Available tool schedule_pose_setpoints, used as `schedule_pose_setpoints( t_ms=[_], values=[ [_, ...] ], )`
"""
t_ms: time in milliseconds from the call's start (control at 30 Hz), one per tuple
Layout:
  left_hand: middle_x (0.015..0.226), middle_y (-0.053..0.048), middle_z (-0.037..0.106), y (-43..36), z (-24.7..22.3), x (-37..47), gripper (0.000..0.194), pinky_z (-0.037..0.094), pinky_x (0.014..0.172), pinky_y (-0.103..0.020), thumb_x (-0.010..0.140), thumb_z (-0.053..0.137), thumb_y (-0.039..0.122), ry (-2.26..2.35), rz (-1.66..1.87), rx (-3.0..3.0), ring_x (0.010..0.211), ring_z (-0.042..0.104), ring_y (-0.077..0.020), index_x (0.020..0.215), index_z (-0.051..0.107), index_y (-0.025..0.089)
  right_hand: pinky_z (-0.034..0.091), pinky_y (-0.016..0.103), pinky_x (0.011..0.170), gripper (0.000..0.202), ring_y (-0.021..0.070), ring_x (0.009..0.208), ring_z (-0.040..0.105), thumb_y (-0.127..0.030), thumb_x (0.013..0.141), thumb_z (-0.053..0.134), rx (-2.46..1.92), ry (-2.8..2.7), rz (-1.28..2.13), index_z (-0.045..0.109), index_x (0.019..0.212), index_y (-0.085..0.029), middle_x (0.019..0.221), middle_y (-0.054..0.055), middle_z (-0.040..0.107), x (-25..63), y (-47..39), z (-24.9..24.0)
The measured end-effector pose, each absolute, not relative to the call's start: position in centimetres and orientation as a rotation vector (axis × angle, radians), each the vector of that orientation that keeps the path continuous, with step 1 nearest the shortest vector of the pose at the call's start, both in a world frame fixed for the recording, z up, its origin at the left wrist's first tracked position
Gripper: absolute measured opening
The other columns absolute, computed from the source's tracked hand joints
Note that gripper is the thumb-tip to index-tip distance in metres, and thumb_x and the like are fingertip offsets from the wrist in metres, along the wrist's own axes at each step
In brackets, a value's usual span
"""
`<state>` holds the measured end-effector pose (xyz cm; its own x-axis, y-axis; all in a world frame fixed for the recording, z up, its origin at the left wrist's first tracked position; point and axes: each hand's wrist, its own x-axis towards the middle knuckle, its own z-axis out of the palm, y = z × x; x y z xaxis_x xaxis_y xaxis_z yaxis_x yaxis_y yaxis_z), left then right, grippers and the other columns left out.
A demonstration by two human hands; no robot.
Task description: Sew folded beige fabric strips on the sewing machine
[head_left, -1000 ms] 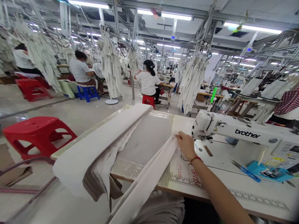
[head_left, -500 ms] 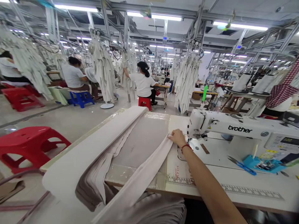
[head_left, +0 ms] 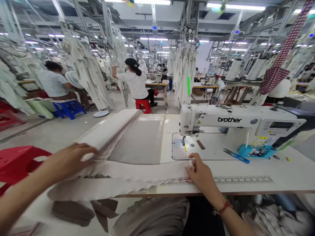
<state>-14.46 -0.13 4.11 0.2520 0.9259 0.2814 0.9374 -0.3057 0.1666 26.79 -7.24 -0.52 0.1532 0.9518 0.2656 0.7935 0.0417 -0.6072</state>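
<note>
A long off-white fabric strip (head_left: 145,171) lies across the front of the sewing table, its near edge wavy. My right hand (head_left: 203,175) pinches the strip's right end between thumb and fingers, just in front of the needle plate. At the left, my left hand (head_left: 70,160) is over the strip's other end, slightly blurred. Its fingers are curved and apart from the thumb, with a gap between. Beyond it runs a folded stack of pale fabric (head_left: 115,123). The white Brother sewing machine (head_left: 236,119) stands to the right, its needle above the plate.
Blue-handled scissors (head_left: 237,156) lie beside a blue holder (head_left: 246,150) on the machine bed. A printed ruler (head_left: 243,179) runs along the front edge. Grey-beige fabric (head_left: 150,216) hangs below the table. A red stool (head_left: 22,160) stands left. Several people sit working behind.
My left hand has come into view over the strip's left end. My right hand has drawn the strip's end toward me, so it now lies crosswise. The view has turned right.
</note>
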Motion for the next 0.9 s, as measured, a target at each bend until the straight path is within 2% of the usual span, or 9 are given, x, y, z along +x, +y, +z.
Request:
schedule_pose_setpoints(
  t_ms=[67,133,200,267,367,533,600,700,900],
  values=[
    [0.105,-0.003,0.07,1.4,3.5,-8.6,0.034,0.053,0.084,-0.037,0.089,0.052,0.051,-1.622,-0.471,-2.717,0.093,0.065,-0.0229,0.097,0.073,0.025,0.041,0.026,0.05,0.022,0.0155,0.048,0.056,-0.028,0.081,0.049,-1.795,-1.655,0.259,0.049,0.103,-0.024,0.063,-0.007,0.057,29.2,-8.3,-1.6],
    [0.108,-0.003,0.07,1.2,2.3,-1.9,0.026,0.052,0.088,-0.033,0.092,0.053,0.041,-1.374,-0.501,-2.963,0.1,0.064,-0.021,0.104,0.071,0.026,0.044,0.026,0.051,0.021,0.0142,0.049,0.056,-0.028,0.087,0.045,-1.775,-1.682,0.199,0.052,0.106,-0.023,0.07,-0.004,0.06,31.1,-8.9,-2.1],
    [0.104,-0.005,0.071,0.4,0.9,4.1,0.025,0.052,0.088,-0.036,0.092,0.059,0.036,-1.19,-0.606,-3.077,0.099,0.064,-0.0227,0.11,0.07,0.023,0.047,0.025,0.055,0.025,0.0129,0.055,0.058,-0.024,0.091,0.041,-1.705,-1.797,0.152,0.057,0.11,-0.024,0.081,0.0,0.062,32.2,-9.3,-2.4],
    [0.089,-0.003,0.072,-0.1,-0.2,8.2,0.015,0.053,0.08,-0.034,0.088,0.066,0.031,-1.185,-0.702,-3.082,0.087,0.066,-0.0219,0.098,0.073,0.022,0.046,0.024,0.058,0.036,0.014,0.069,0.062,-0.015,0.089,0.039,-1.614,-1.951,0.105,0.062,0.113,-0.029,0.094,0.002,0.063,32.5,-9.6,-2.7],
    [0.079,-0.001,0.069,-0.2,-0.6,10.4,0.009,0.051,0.074,-0.031,0.088,0.067,0.025,-1.197,-0.751,-3.062,0.079,0.065,-0.0194,0.083,0.074,0.023,0.043,0.025,0.057,0.047,0.018,0.086,0.063,-0.004,0.084,0.039,-1.531,-2.085,0.034,0.065,0.113,-0.03,0.098,0.004,0.062,32.5,-9.8,-3.4],
    [0.101,-0.007,0.069,-1.1,1.0,10.5,0.022,0.051,0.08,-0.03,0.098,0.05,0.022,-0.796,-1.028,-3.122,0.088,0.064,-0.0177,0.096,0.072,0.022,0.04,0.026,0.053,0.038,0.0188,0.08,0.062,-0.003,0.084,0.042,-1.434,-2.137,-0.101,0.063,0.107,-0.024,0.092,0.004,0.061,32.8,-9.5,-3.8],
    [0.09,-0.005,0.07,-1.5,1.3,11.3,0.021,0.051,0.07,-0.024,0.098,0.049,0.023,-0.942,-1.039,-3.248,0.077,0.065,-0.014,0.095,0.069,0.02,0.036,0.026,0.048,0.029,0.0189,0.076,0.061,-0.004,0.082,0.045,-1.427,-2.141,-0.176,0.063,0.095,-0.022,0.09,0.004,0.061,32.9,-9.4,-3.6],
    [0.076,0.001,0.068,-1.0,0.5,12.9,0.017,0.044,0.056,-0.02,0.093,0.055,0.024,-1.468,-0.88,-3.32,0.065,0.061,-0.0119,0.083,0.067,0.019,0.036,0.027,0.047,0.025,0.0191,0.073,0.06,-0.002,0.079,0.047,-1.452,-2.124,-0.181,0.061,0.085,-0.021,0.086,0.004,0.06,32.9,-9.4,-3.3],
    [0.075,0.001,0.068,0.1,-1.4,13.7,0.015,0.044,0.062,-0.024,0.088,0.057,0.026,-1.762,-0.743,-3.28,0.067,0.06,-0.0143,0.078,0.065,0.019,0.043,0.029,0.047,0.035,0.0212,0.072,0.06,0.002,0.072,0.047,-1.455,-2.15,-0.168,0.064,0.092,-0.021,0.083,0.004,0.06,32.7,-9.4,-3.2]
  ],
)
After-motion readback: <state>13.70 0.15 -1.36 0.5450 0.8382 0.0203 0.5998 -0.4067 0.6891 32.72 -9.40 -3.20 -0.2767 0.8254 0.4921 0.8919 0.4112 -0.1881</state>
